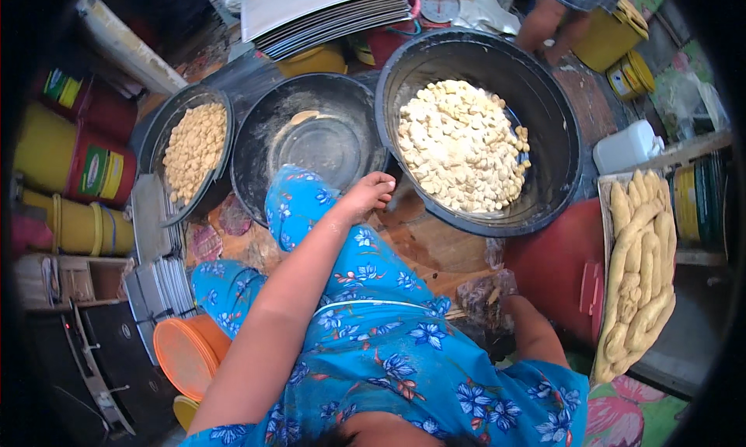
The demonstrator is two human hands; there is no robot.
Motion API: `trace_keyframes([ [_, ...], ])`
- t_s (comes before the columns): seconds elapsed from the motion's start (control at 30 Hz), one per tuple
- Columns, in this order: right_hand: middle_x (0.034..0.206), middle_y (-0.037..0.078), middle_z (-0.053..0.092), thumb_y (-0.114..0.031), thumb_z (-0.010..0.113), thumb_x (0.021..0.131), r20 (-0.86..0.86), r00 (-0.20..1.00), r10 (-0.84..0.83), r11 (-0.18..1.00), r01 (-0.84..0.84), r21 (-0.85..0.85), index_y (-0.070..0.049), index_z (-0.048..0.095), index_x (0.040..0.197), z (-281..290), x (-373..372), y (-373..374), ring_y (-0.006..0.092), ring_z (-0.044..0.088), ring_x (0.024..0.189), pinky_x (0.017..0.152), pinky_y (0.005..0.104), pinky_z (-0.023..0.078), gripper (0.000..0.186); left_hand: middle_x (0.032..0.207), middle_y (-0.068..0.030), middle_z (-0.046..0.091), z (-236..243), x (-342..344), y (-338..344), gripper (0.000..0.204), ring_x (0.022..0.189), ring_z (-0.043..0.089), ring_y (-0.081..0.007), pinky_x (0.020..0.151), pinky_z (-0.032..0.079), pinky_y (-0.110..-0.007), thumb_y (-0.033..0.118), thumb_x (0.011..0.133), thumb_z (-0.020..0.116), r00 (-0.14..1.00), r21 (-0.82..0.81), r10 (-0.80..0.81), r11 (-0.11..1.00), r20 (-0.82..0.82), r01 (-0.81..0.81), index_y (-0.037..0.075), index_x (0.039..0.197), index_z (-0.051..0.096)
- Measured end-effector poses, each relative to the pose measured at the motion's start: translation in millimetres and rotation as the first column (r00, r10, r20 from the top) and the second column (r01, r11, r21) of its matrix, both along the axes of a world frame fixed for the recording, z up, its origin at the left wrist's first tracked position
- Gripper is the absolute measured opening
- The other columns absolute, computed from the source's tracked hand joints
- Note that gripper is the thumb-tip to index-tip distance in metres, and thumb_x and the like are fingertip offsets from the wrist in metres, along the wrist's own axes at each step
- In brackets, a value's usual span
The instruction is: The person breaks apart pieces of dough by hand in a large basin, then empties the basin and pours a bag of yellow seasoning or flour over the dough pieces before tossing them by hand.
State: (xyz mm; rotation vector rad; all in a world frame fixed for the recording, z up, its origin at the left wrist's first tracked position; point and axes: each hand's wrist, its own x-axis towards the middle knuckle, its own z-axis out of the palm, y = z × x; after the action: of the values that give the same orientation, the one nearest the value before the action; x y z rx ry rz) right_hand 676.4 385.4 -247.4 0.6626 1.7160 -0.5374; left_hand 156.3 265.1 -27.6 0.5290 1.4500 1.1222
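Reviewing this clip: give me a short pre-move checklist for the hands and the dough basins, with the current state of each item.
1. Left hand free: ok, empty, resting on the knee.
2. Right hand visible: not ok, hidden behind a plastic bag.
3. Big basin stocked: ok, it holds a pile of pale dough pieces.
4. Middle basin ready: ok, floured, no dough.
5. Dough ropes within right arm's reach: cannot tell.

The person's got on a bright blue dress [373, 346] with a floral print, white and darker blue flowers plus little red sprigs. It's short-sleeved, forearms bare, and the same fabric covers the knees.
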Motion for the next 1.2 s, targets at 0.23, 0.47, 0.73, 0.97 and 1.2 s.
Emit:
trace_keyframes([
  [0.23,0.099,0.022,0.058,-0.020,0.058,0.076,-0.744,0.665,-0.065,0.990,0.138,0.037,-0.003,0.058,0.100,120,-215,-30,0.0365,0.055,0.092,0.082,0.0425,0.043,0.030,0.101,-0.0138,0.057,-9,3,-12,0.029,0.096,0.054,-0.0280,0.085,0.042,-0.038,0.022,0.082,0.056,0.758,0.251,0.003,0.944,-0.652,0.212,0.002,0.102,0.057],
  [0.47,0.106,0.019,0.051,-0.014,0.059,0.078,-0.994,0.052,0.093,0.973,0.209,0.101,0.000,0.053,0.105,173,-349,-16,0.0383,0.050,0.101,0.084,0.0428,0.042,0.031,0.104,-0.0124,0.052,145,41,-76,0.032,0.104,0.047,-0.0289,0.091,0.036,-0.040,0.031,0.085,0.056,0.931,0.838,0.019,0.441,-0.365,0.320,0.005,0.104,0.056],
  [0.73,0.121,0.018,0.041,-0.016,0.063,0.076,-0.926,0.324,0.195,0.908,0.296,0.295,-0.003,0.040,0.123,138,-382,-5,0.0391,0.047,0.106,0.086,0.0448,0.041,0.053,0.130,-0.0138,0.034,289,68,-147,0.053,0.116,0.032,-0.0327,0.097,0.026,-0.042,0.034,0.091,0.046,0.947,0.940,0.002,-0.123,-0.321,0.319,0.000,0.132,0.038],
  [0.97,0.116,0.019,0.043,-0.015,0.061,0.076,-0.910,0.402,0.100,0.897,0.359,0.257,-0.003,0.041,0.120,142,-381,-2,0.0390,0.048,0.104,0.084,0.0468,0.042,0.049,0.124,-0.0184,0.034,281,58,-190,0.049,0.114,0.033,-0.0319,0.096,0.026,-0.042,0.033,0.092,0.044,0.920,0.903,0.073,-0.176,-0.386,0.393,-0.002,0.125,0.044],
  [1.2,0.114,0.021,0.046,-0.012,0.060,0.075,-0.885,0.441,0.148,0.882,0.346,0.320,-0.001,0.041,0.120,123,-378,6,0.0395,0.049,0.103,0.086,0.0459,0.042,0.050,0.126,-0.0181,0.032,267,44,-210,0.045,0.116,0.031,-0.0316,0.095,0.028,-0.042,0.032,0.093,0.042,0.946,0.936,0.113,-0.152,-0.303,0.317,0.001,0.124,0.046],
])
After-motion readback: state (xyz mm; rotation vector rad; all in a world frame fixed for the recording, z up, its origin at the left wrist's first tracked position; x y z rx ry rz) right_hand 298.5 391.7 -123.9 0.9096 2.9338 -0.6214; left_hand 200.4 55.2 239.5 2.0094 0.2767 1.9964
